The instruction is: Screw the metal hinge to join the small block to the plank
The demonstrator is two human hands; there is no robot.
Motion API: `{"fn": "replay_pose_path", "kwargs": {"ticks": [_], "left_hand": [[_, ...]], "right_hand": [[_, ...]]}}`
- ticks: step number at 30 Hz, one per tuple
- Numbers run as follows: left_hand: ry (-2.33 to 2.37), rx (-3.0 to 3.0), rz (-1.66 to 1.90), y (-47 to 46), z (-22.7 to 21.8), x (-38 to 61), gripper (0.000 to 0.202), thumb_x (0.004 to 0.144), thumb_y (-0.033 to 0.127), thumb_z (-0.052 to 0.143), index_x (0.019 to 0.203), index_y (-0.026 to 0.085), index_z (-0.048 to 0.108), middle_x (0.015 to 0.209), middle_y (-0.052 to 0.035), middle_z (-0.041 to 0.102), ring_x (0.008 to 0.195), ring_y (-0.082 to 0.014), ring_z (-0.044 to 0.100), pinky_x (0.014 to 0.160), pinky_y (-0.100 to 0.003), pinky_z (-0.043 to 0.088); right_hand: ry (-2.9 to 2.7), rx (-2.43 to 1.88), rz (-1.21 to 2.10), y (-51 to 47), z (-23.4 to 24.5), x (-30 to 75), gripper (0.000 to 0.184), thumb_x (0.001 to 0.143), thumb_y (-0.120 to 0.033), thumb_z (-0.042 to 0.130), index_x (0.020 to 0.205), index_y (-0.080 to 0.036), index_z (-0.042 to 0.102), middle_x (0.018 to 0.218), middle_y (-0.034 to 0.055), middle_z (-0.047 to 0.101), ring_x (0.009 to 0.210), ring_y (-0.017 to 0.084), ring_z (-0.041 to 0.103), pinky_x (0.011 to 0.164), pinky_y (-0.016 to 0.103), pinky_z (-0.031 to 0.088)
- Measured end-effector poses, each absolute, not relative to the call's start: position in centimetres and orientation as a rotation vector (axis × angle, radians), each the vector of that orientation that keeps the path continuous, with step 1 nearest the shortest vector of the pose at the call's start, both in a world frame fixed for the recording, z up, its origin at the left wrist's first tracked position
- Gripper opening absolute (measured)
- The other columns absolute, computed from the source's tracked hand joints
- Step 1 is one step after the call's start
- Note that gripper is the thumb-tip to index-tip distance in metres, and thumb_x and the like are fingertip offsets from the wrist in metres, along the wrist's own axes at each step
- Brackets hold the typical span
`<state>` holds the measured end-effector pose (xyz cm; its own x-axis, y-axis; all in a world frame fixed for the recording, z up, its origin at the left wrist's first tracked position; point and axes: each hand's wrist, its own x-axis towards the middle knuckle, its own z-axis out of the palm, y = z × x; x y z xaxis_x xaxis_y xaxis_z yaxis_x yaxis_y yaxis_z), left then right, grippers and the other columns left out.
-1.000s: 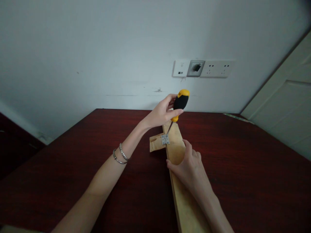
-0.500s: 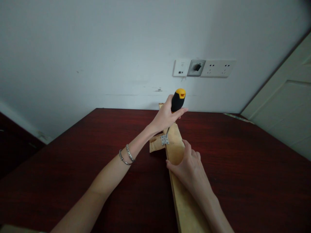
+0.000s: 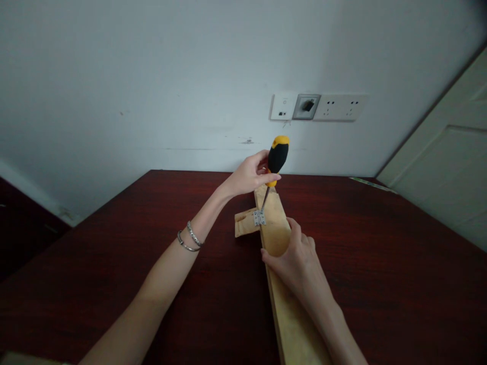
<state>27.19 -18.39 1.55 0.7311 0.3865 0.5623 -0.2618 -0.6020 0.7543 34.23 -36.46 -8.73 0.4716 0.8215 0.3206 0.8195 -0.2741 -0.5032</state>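
Note:
My left hand (image 3: 253, 173) is closed around the lower handle of a black and yellow screwdriver (image 3: 278, 156), its thumb stretched along the near side. The shaft slants down to a small silver hinge (image 3: 259, 217), and the tip meets its upper right part. That hinge spans a long pale wooden board (image 3: 274, 223) and a short wooden piece (image 3: 245, 223) on the left. Lower down, my right hand (image 3: 299, 256) grips the long board across its width, thumb on the left edge and fingers over the right edge.
The dark red tabletop (image 3: 198, 304) runs back to a pale wall (image 3: 171, 91). Sockets and a switch plate (image 3: 340, 107) are on the wall. At the right stands a white panelled door (image 3: 452, 152). A thin strip (image 3: 373, 185) lies near the back right edge.
My left hand has shifted left and turned around the screwdriver handle, showing more of its yellow collar and shaft. The handle stands slightly more to the left. My right hand keeps its grip on the board.

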Motion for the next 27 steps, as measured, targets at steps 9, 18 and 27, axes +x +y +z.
{"fn": "replay_pose_path", "kwargs": {"ticks": [9, 18, 27], "left_hand": [[0.248, 2.146, 0.994, -19.8, 1.7, 26.8, 0.034, 0.069, 0.030, 0.070, 0.093, 0.012, 0.053, 0.095, -0.0062, 0.059, 0.090, -0.0179, 0.057, 0.083, -0.034, 0.047], [0.094, 1.884, 1.019, -21.1, 0.6, 28.7, 0.034, 0.078, 0.025, 0.061, 0.107, 0.016, 0.045, 0.084, -0.0027, 0.056, 0.070, -0.0124, 0.055, 0.068, -0.031, 0.048], [-0.011, 1.804, 0.765, -20.2, 1.1, 27.5, 0.030, 0.086, 0.040, 0.047, 0.105, 0.015, 0.049, 0.087, -0.0049, 0.055, 0.083, -0.0148, 0.057, 0.078, -0.031, 0.046]], "right_hand": [[-1.353, -2.130, -0.040, -36.4, -8.7, 34.2, 0.081, 0.064, -0.042, 0.064, 0.132, -0.009, 0.034, 0.097, 0.0155, 0.058, 0.090, 0.031, 0.048, 0.080, 0.043, 0.043], [-1.341, -2.115, -0.003, -36.5, -8.5, 34.2, 0.080, 0.064, -0.042, 0.064, 0.131, -0.009, 0.035, 0.096, 0.0148, 0.057, 0.090, 0.031, 0.048, 0.081, 0.042, 0.043], [-1.341, -2.132, -0.008, -36.5, -8.6, 34.2, 0.081, 0.064, -0.042, 0.064, 0.131, -0.009, 0.035, 0.094, 0.0143, 0.058, 0.088, 0.030, 0.048, 0.081, 0.041, 0.043]]}}
